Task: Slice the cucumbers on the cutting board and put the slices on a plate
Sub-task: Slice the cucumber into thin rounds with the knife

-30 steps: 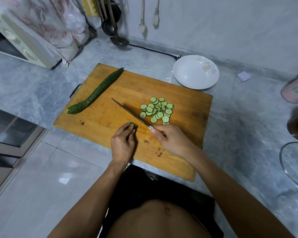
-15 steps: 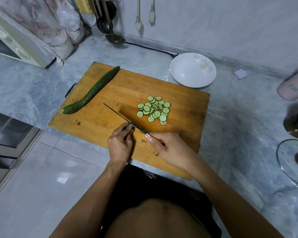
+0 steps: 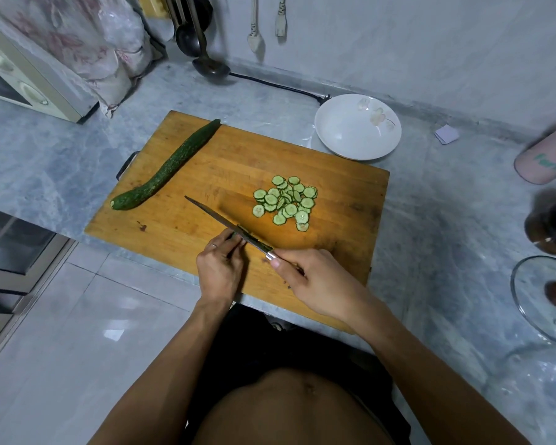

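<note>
The left hand [image 3: 220, 268] pinches a short cucumber stub [image 3: 238, 236] against the board [image 3: 350, 200]; the right hand [image 3: 315, 277] grips the knife [image 3: 225, 223]. The blade crosses the stub just beyond the left fingertips, with the slices [image 3: 284, 202] piled farther right.

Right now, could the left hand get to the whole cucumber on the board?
Probably yes. The left hand pinches the cucumber stub near the knife, and only bare cutting board lies between it and the whole cucumber.
</note>
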Motion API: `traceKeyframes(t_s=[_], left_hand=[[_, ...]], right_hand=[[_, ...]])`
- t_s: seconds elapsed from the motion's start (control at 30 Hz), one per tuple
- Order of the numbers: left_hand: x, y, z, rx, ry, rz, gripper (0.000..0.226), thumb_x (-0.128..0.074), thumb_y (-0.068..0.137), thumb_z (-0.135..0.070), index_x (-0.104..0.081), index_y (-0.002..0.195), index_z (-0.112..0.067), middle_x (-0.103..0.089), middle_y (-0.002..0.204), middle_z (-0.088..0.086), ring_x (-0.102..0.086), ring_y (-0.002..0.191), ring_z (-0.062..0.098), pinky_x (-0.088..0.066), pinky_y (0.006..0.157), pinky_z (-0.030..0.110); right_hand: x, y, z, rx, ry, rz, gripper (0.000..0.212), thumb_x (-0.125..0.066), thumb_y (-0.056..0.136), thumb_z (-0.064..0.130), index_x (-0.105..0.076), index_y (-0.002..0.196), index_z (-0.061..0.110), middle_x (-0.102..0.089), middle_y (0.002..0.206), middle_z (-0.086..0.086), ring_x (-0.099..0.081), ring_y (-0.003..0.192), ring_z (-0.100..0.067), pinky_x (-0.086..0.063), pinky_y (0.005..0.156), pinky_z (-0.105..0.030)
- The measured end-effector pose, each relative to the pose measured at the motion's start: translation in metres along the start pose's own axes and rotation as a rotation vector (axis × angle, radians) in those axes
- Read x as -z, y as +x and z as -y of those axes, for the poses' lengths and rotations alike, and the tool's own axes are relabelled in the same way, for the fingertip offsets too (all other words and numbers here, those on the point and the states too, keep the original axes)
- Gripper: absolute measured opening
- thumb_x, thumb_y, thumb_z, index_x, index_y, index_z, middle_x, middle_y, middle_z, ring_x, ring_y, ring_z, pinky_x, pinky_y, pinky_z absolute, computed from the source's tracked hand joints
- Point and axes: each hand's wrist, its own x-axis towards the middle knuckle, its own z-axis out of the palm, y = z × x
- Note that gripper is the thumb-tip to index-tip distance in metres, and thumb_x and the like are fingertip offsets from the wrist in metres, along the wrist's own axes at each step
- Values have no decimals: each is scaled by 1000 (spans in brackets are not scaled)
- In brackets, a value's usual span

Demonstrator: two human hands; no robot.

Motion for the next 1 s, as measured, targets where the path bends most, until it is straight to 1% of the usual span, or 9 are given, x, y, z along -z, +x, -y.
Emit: traceKeyframes(t_s=[0.17,0.3,0.37,0.43,0.6,0.73,0.8,0.87,1.0], left_hand=[[-2,0,-1,16,-2,-15,23,-67,79,8,-76,99,-1,-71,111,15,-67,94,20,-40,91,4],[-4,1,0,15,6,-24,26,-69,77,10,-75,100,0,-71,109,17,-68,95,24,-35,94,0],[-4,1,1,2,24,-18,26,-69,77,9,-76,99,-1,-71,109,16,-69,94,25,-37,92,3],[-3,1,2,-10,39,-8,25,-68,77,8,-77,98,-2,-71,109,15,-69,94,26,-40,90,7],[-2,0,0,3,20,-20,22,-71,79,5,-76,99,-3,-72,108,14,-69,93,23,-40,91,6],[-1,0,-3,35,-40,-53,18,-73,84,-4,-74,102,-2,-73,106,9,-67,97,18,-41,92,7],[1,2,-4,37,-50,-68,18,-74,83,-5,-73,100,-1,-72,104,9,-65,97,17,-40,91,6],[1,1,-4,32,-47,-74,18,-75,83,-6,-73,100,-1,-71,103,9,-63,96,14,-38,91,4],[-1,2,-1,28,-38,-67,17,-75,83,-6,-74,99,1,-70,102,12,-59,93,10,-36,87,1]], right_hand=[[4,4,7,38,25,0,34,-41,105,42,-65,94,21,-54,64,-6,-50,60,-19,-42,57,-41],[3,14,9,31,52,-5,35,-42,104,43,-55,73,34,-44,60,-1,-53,61,-31,-44,54,-44],[-3,23,7,6,50,4,35,-42,104,45,-56,73,34,-43,60,2,-46,55,-25,-39,52,-41],[-8,31,6,-16,34,3,34,-43,104,44,-60,83,22,-45,62,0,-43,56,-16,-38,53,-38],[-12,36,-1,-15,16,-11,32,-43,104,44,-60,89,22,-60,71,-4,-55,64,-14,-48,60,-36],[-1,35,2,1,30,-22,35,-45,106,36,-62,82,18,-45,53,10,-44,49,0,-36,49,-21],[5,34,2,4,4,-6,36,-44,106,36,-66,92,12,-42,54,9,-41,47,-2,-31,50,-24],[10,32,-1,24,-21,-12,37,-43,106,38,-62,87,12,-41,58,4,-36,49,-6,-27,52,-30],[16,23,2,71,-35,-17,38,-44,106,34,-57,81,8,-40,58,0,-35,50,-8,-23,50,-26]])
